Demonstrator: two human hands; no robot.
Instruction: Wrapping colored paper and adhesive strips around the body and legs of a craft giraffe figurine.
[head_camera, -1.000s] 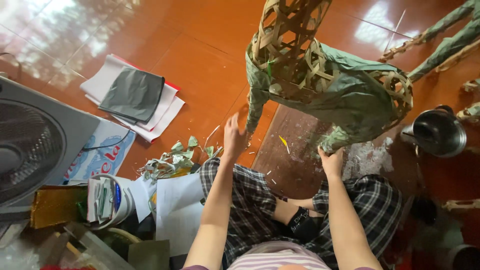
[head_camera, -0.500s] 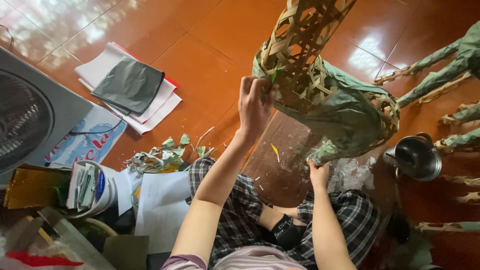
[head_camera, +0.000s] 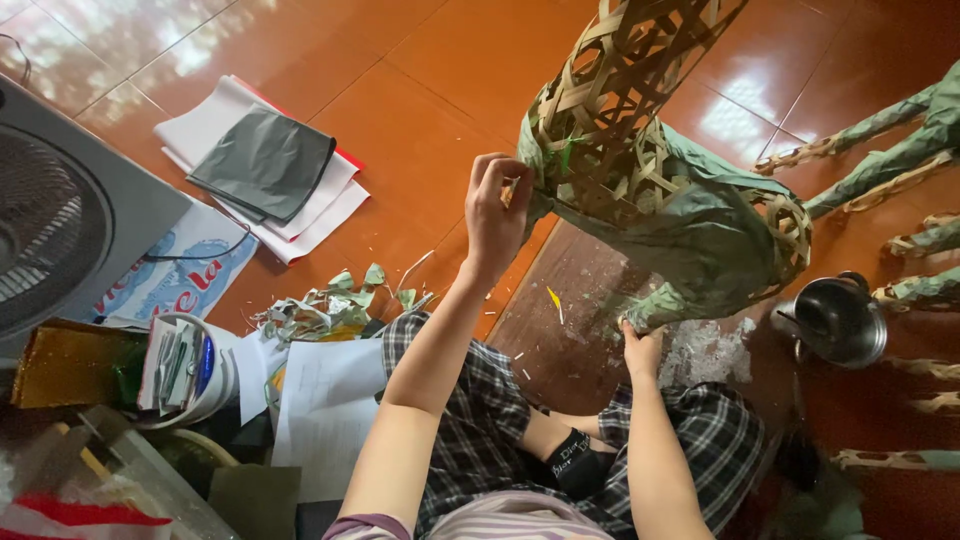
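Observation:
A woven bamboo-strip animal frame (head_camera: 640, 130), partly covered in green paper (head_camera: 700, 225), stands on a dark board in front of my knees. My left hand (head_camera: 497, 205) is raised at the frame's near-left side, fingers pinched on the edge of the green paper where it meets the bamboo weave. My right hand (head_camera: 640, 345) is lower, gripping a paper-wrapped leg (head_camera: 660, 305) of the frame from beneath. I sit on the orange tiled floor in checked trousers.
A box fan (head_camera: 60, 220) stands at the left. Sheets of white and grey paper (head_camera: 265, 165) lie on the floor. Green paper scraps (head_camera: 330, 300), a white tub (head_camera: 190, 370), a metal pot (head_camera: 840, 320) and other wrapped frame legs (head_camera: 890, 140) surround me.
My left hand rose from near the floor to the frame's side and pinched the paper edge. My right hand stayed on the leg. The view shifted closer.

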